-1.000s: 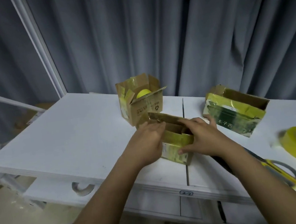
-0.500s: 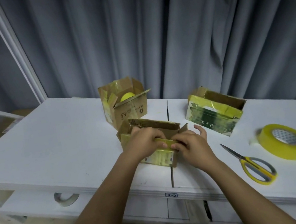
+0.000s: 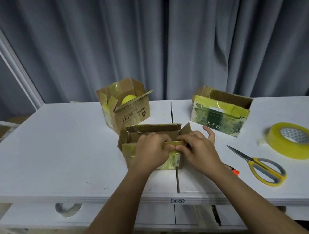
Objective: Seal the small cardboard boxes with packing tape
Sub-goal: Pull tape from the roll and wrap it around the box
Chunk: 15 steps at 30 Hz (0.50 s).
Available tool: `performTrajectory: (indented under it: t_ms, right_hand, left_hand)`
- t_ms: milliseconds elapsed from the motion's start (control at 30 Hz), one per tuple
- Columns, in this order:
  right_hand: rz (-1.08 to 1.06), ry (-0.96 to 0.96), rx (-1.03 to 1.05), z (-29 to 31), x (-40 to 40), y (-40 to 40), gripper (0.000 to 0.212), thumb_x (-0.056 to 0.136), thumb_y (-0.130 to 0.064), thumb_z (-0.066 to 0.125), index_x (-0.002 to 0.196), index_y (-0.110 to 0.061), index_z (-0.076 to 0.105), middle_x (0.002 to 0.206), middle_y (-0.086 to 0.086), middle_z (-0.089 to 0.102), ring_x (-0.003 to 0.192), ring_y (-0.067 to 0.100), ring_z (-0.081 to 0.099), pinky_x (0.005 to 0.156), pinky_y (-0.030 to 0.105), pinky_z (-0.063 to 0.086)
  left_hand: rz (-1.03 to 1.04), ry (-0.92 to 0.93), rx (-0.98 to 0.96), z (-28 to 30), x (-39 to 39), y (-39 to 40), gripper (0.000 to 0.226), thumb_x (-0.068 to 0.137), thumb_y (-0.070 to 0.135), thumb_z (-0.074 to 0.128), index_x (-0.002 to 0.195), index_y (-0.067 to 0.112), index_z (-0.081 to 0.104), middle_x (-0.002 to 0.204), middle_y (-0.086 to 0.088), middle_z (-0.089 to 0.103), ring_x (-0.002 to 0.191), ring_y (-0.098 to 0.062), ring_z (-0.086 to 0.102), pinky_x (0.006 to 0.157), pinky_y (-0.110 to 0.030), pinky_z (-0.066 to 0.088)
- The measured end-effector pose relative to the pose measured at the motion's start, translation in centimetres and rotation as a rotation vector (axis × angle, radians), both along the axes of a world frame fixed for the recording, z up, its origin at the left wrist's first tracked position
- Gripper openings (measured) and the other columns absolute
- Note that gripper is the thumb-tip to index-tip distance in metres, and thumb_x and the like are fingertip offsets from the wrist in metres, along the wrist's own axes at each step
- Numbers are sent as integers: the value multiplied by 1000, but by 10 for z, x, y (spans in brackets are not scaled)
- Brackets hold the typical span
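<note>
At six o'clock on the tabletop (image 3: 54,151), the near flap of the light, stiff cardboard box (image 3: 134,150) is being pinched by left hand (image 3: 151,153) and right hand (image 3: 198,148) fingers; flap edges probably offer best hold.

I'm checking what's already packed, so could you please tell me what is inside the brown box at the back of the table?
A rounded yellow object shows inside the open brown box. Its lower part and anything beneath are hidden by the walls and flaps.
</note>
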State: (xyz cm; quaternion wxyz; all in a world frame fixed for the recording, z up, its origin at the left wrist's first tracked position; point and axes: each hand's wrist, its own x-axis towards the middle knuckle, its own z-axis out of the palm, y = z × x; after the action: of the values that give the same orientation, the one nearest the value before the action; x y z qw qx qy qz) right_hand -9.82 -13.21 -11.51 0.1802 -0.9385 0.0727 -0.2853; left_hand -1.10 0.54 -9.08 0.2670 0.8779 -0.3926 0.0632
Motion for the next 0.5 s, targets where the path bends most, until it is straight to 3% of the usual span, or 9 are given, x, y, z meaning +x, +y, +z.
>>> performTrajectory:
  t_ms: [67,133,267,500]
  right_hand:
    - [-3,-34,45,-3,-4,-1,36,86,-23,66,122,-22,60,106,-4,65,111,13,51,110,36,14]
    - [-14,-105,139,-7,-13,-6,41,86,-22,62,127,-22,56,118,-5,60,116,11,45,103,31,24]
    - [-147,-151,230,-27,-52,-41,28,86,-5,61,112,-16,64,117,0,61,115,20,48,97,23,30]
    - [-451,-123,236,-39,-108,-110,20,82,3,62,92,-11,72,105,7,66,107,31,51,90,26,33]
  left_hand:
    - [35,-41,9,-2,-3,-4,11,90,37,59,86,28,65,85,10,66,90,-14,54,78,-28,28]
    - [66,-86,2,-6,-5,-9,11,91,36,57,87,28,63,87,10,66,91,-14,54,80,-29,28]
    - [124,-149,-28,-13,-6,-25,14,93,34,53,90,26,65,90,9,68,93,-15,56,84,-29,25]
    - [156,-215,-46,-12,-1,-72,22,96,29,50,91,25,71,89,6,70,95,-17,57,93,-33,19]
